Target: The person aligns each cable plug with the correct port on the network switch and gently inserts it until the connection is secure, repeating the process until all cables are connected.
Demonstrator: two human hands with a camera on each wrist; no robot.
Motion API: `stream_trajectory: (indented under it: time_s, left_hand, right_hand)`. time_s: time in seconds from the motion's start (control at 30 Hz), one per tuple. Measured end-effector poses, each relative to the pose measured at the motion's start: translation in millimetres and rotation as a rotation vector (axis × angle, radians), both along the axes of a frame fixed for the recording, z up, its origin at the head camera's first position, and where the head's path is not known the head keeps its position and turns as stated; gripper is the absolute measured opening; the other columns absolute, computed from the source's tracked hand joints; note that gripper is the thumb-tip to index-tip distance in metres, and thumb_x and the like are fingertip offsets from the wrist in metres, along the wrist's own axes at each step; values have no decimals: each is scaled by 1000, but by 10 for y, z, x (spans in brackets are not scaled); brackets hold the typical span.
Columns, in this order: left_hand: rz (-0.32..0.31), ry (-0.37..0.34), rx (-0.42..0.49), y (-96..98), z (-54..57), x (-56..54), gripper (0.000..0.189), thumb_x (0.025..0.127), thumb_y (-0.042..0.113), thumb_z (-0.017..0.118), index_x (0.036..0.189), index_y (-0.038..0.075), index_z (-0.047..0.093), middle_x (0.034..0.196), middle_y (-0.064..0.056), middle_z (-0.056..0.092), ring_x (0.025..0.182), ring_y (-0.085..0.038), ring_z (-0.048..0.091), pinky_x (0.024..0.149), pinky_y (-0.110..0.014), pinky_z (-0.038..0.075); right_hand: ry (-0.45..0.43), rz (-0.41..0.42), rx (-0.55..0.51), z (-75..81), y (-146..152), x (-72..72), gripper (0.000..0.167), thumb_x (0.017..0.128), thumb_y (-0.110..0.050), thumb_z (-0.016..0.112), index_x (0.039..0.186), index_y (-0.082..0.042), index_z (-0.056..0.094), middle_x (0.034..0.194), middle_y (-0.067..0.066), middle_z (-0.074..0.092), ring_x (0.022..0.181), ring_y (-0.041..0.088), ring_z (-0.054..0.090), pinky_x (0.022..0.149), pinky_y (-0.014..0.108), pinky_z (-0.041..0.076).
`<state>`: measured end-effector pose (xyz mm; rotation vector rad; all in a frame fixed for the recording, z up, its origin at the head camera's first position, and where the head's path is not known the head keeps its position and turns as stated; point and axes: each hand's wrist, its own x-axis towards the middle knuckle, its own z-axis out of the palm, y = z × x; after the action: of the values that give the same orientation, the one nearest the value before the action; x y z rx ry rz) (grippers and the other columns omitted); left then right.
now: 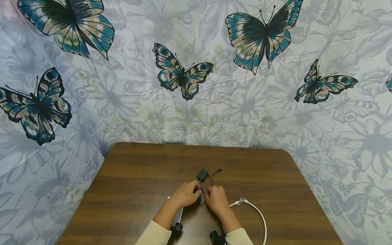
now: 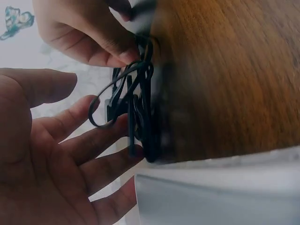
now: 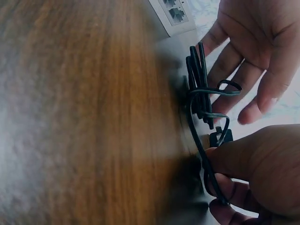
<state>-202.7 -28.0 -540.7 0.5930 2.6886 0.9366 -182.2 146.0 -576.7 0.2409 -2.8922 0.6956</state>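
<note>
A bundle of black cable (image 2: 147, 103), looped and partly wrapped by its own loose strand, stands between my two hands. My left hand (image 1: 185, 194) has its fingers spread and rather straight against the far side of the bundle, the thumb apart from it. With thumb and fingers my right hand (image 3: 262, 173) pinches a strand of the cable (image 3: 199, 136) beside the bundle. Just beyond the hands in the head view lies a black power adapter (image 1: 202, 175) with metal prongs. A thin cable end with a small plug (image 1: 219, 170) sticks out past my right hand.
Under my left forearm is a white box (image 1: 178, 217), whose network ports (image 3: 177, 15) show in the right wrist view. A white cable (image 1: 264, 221) with clear plugs curves to the right of my right arm. Behind the brown table (image 1: 147, 163) hangs a butterfly-patterned cloth (image 1: 214, 112).
</note>
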Motion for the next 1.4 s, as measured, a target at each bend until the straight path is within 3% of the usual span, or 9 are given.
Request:
stream_trajectory:
  time_s: [0.17, 0.33, 0.47, 0.6, 0.67, 0.73, 1.03, 1.27, 1.4]
  left_hand:
    - [-32, 3, 7, 50, -32, -12, 27, 97, 31, 63, 120, 16, 63, 113, -2, 70, 98, -22, 66, 79, -41, 51]
    - [-55, -6, 37, 104, -76, -22, 40, 99, 27, 59, 138, 20, 58, 133, -5, 64, 119, -28, 61, 93, -48, 51]
    - [-77, 19, 33, 135, -82, -15, 41, 99, 22, 60, 139, 17, 59, 136, -4, 62, 125, -27, 58, 99, -48, 48]
    - [-81, 97, -48, 139, -95, -7, 33, 95, 13, 65, 128, 14, 67, 124, -2, 68, 115, -26, 62, 94, -43, 50]
    - [-78, 115, -82, 132, -105, -3, 31, 93, 9, 66, 123, 14, 68, 119, -1, 70, 110, -27, 63, 92, -43, 50]
    - [-70, 102, -90, 125, -103, 3, 33, 92, 7, 66, 123, 14, 68, 119, -2, 70, 110, -28, 62, 91, -44, 50]
    - [-53, 88, -167, 111, -91, 23, 42, 88, 16, 74, 129, 15, 63, 123, -6, 64, 112, -30, 56, 96, -46, 46]
    - [-15, 21, -151, 125, -91, 33, 35, 86, 22, 78, 118, 13, 66, 118, -7, 64, 114, -34, 57, 102, -51, 42]
    - [-31, 48, -172, 150, -122, 27, 25, 85, 21, 78, 107, 16, 68, 110, -3, 68, 115, -30, 59, 105, -52, 41]
  right_hand:
    - [19, 27, -22, -4, 12, 6, 24, 82, -11, 77, 65, -16, 60, 66, -6, 53, 70, 19, 53, 75, 48, 49]
    - [13, 47, -80, 9, 26, 12, 22, 83, -10, 75, 68, -16, 61, 68, -7, 54, 71, 18, 54, 82, 65, 48]
    - [-1, 57, -110, 5, 30, 9, 18, 83, -11, 76, 70, -18, 65, 69, -9, 55, 72, 15, 55, 86, 75, 41]
    - [-6, 63, -185, 12, 34, 8, 11, 84, -10, 75, 76, -16, 71, 70, -11, 59, 67, 6, 54, 77, 43, 53]
    - [-12, 58, -226, 14, 37, 9, 9, 84, -9, 75, 79, -15, 71, 69, -11, 58, 63, 3, 51, 64, 28, 49]
    - [-22, 36, -255, 15, 35, 16, 8, 85, -9, 75, 81, -15, 71, 70, -10, 58, 63, 3, 50, 58, 22, 44]
    - [18, -38, -241, -13, 23, 49, 23, 73, -5, 82, 91, -10, 68, 89, 0, 61, 71, 7, 54, 66, 29, 46]
    - [12, -72, -260, -53, 20, 47, 32, 70, -3, 82, 99, -7, 67, 109, 6, 62, 75, 11, 52, 91, 64, 44]
    - [-11, -106, -270, -57, 17, 46, 46, 72, -4, 83, 114, -3, 64, 119, 13, 59, 85, 19, 56, 88, 56, 48]
